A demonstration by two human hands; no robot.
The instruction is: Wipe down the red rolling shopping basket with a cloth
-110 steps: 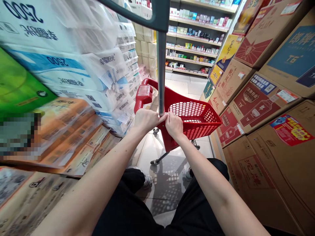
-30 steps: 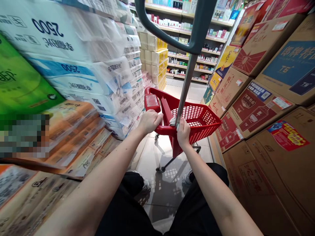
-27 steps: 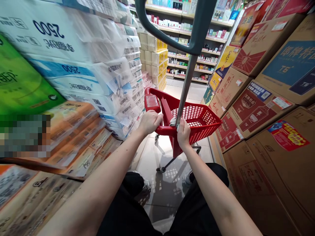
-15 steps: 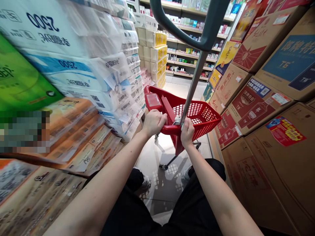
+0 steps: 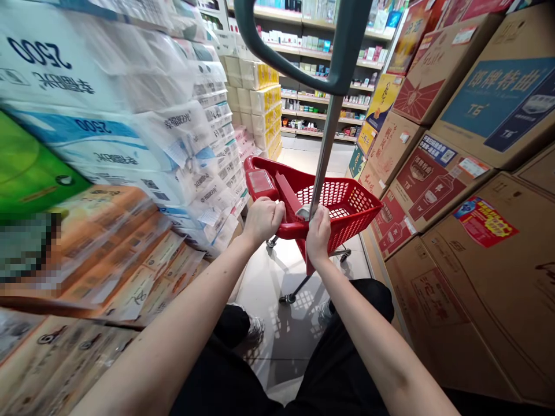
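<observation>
A red plastic shopping basket on wheels stands on the tiled floor in front of me, with nothing visible inside it. Its grey pull handle rises toward the camera and ends in a dark loop at the top. My left hand is closed on the basket's near red rim. My right hand is wrapped round the base of the grey handle where it meets the rim.
Wrapped packs of tissue and paper are stacked high on the left. Brown cartons line the right side. The narrow aisle floor leads to shelves of small goods at the back. My legs in black trousers are below.
The handle was upright with both hands at its base; it now leans right. My left hand has shifted onto the red rim, and the view has swung slightly right.
</observation>
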